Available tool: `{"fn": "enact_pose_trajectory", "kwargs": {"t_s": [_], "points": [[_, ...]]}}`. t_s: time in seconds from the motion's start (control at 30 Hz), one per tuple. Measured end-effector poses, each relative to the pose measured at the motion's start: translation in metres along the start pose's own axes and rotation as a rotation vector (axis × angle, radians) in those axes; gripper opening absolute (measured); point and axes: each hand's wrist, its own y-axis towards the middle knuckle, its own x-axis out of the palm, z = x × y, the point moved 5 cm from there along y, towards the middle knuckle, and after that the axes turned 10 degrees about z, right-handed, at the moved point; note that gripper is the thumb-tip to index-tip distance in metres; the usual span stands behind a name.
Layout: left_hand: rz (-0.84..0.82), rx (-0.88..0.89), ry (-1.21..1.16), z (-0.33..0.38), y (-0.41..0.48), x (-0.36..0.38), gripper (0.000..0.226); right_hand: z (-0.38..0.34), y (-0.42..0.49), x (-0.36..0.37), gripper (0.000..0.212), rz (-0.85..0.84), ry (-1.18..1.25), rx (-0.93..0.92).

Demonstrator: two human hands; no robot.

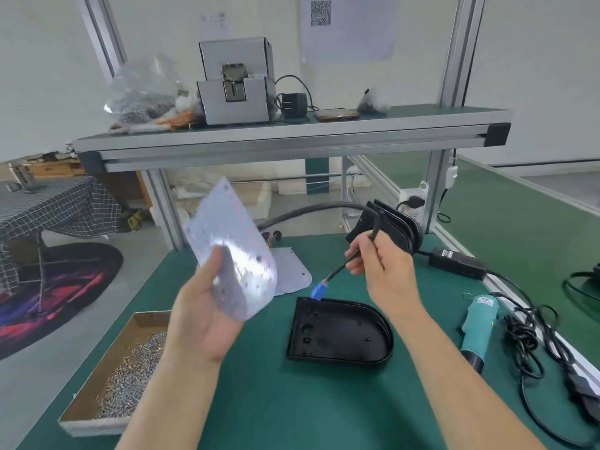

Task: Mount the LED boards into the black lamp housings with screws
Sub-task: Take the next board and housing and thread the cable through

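Closest to the person, a cardboard tray full of loose screws sits at the left edge of the green work table. Just above it, the left hand grips one LED board by its lower end. The thumb lies across the board's face and the other fingers are hidden behind it. The board is raised off the table and tilted up towards the camera.

To the right, a black lamp housing lies flat on the table, open side up. The right hand hovers over its far side, fingers curled, pinching a black cable between thumb and forefinger. The cable's blue connector hangs just above the housing's far left corner. A teal electric screwdriver lies further right beside a tangle of black cords.

Behind the raised board, more LED boards rest flat on the table. Beyond the right hand stands a stack of black housings, with a black power adapter just beside it.

On the upper shelf, a grey screw feeder stands next to a clear bag.
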Motion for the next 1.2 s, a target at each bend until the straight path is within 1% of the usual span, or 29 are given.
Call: {"fn": "enact_pose_trajectory", "kwargs": {"t_s": [0.1, 0.17, 0.2, 0.27, 0.3, 0.37, 0.43, 0.5, 0.57, 0.63, 0.67, 0.73, 0.8, 0.87, 0.93, 1.0, 1.1, 1.2], "points": [[0.157, -0.207, 0.005, -0.039, -0.002, -0.048, 0.046, 0.006, -0.007, 0.002, 0.026, -0.090, -0.116, -0.015], [0.233, -0.317, -0.011, -0.065, -0.008, -0.076, 0.033, 0.017, -0.016, 0.006, 0.027, -0.123, -0.152, 0.007], [0.244, -0.361, -0.022, -0.076, -0.011, -0.085, 0.029, 0.022, -0.020, 0.007, 0.027, -0.130, -0.153, 0.027], [0.217, -0.398, -0.030, -0.092, -0.016, -0.095, 0.033, 0.032, -0.026, 0.009, 0.028, -0.132, -0.139, 0.065], [0.206, -0.395, -0.029, -0.097, -0.017, -0.097, 0.037, 0.034, -0.029, 0.010, 0.028, -0.133, -0.135, 0.077], [0.182, -0.391, -0.046, -0.105, -0.018, -0.096, 0.035, 0.035, -0.033, 0.014, 0.029, -0.160, -0.149, 0.069], [0.185, -0.374, -0.065, -0.113, -0.018, -0.092, 0.036, 0.031, -0.036, 0.019, 0.028, -0.251, -0.179, 0.016], [0.202, -0.375, -0.081, -0.123, -0.016, -0.091, 0.049, 0.025, -0.036, 0.023, 0.026, -0.376, -0.197, -0.017], [0.199, -0.383, -0.073, -0.129, -0.014, -0.089, 0.057, 0.023, -0.033, 0.025, 0.025, -0.477, -0.144, 0.050], [0.172, -0.378, -0.069, -0.131, -0.011, -0.084, 0.057, 0.025, -0.031, 0.024, 0.027, -0.548, -0.074, 0.166], [0.162, -0.371, -0.069, -0.131, -0.009, -0.083, 0.056, 0.028, -0.029, 0.023, 0.030, -0.580, -0.086, 0.193], [0.142, -0.361, -0.065, -0.129, -0.005, -0.082, 0.052, 0.036, -0.025, 0.018, 0.040, -0.649, -0.220, 0.164], [0.131, -0.348, -0.049, -0.127, -0.002, -0.082, 0.050, 0.043, -0.021, 0.012, 0.048, -0.710, -0.322, 0.192], [0.145, -0.335, -0.042, -0.125, 0.000, -0.083, 0.051, 0.050, -0.019, 0.008, 0.051, -0.753, -0.344, 0.258], [0.143, -0.327, -0.068, -0.123, 0.003, -0.082, 0.050, 0.055, -0.020, 0.009, 0.047, -0.782, -0.341, 0.304], [0.147, -0.307, -0.082, -0.120, 0.006, -0.082, 0.049, 0.059, -0.023, 0.011, 0.042, -0.774, -0.354, 0.317], [0.191, -0.263, -0.061, -0.113, 0.012, -0.089, 0.052, 0.054, -0.037, 0.016, 0.037, -0.770, -0.380, 0.252], [0.238, -0.204, -0.034, -0.104, 0.017, -0.096, 0.056, 0.045, -0.057, 0.025, 0.034, -0.787, -0.418, 0.125]]}}
